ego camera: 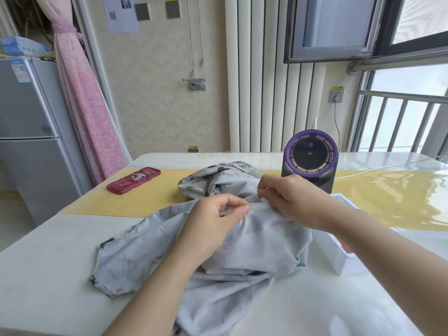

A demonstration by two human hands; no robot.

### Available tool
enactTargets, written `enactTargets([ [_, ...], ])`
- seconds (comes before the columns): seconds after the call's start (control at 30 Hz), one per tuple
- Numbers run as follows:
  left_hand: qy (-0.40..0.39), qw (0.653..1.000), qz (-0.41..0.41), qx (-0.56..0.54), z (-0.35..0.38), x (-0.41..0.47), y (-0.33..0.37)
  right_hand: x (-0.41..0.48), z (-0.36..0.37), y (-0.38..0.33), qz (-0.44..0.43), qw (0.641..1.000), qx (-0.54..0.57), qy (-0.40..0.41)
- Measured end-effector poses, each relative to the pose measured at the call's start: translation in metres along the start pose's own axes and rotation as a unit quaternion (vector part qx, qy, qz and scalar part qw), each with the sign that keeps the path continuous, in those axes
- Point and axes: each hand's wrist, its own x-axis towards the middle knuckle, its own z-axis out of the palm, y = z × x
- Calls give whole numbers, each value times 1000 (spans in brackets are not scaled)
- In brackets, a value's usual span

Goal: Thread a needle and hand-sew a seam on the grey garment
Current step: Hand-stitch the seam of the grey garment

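Left hand (218,214) pinches a fold of the grey garment (254,243) on the worktop (48,263); right hand (288,197) grips the needle (257,188) (thread too fine to see).

We count two hands, left hand (213,221) and right hand (291,200), one garment (254,241), one needle (255,188), one phone (133,180), one fan (310,161), one box (339,261), one table (48,263), one runner (145,200), one fridge (31,117), one curtain (84,105), one wall notice (120,13), one wall crank (196,84).
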Motion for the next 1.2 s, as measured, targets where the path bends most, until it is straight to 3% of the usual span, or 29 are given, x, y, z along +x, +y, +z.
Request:
enactTargets([
  [0.67, 12, 1000, 10, -8, -5, 0, 2, 11, -23, -14, 3, 990, -94, -105],
  [1.2, -13, 996, -30, -85, -7, 1, 4, 13, -21, -15, 5, 992, -52, -114],
])
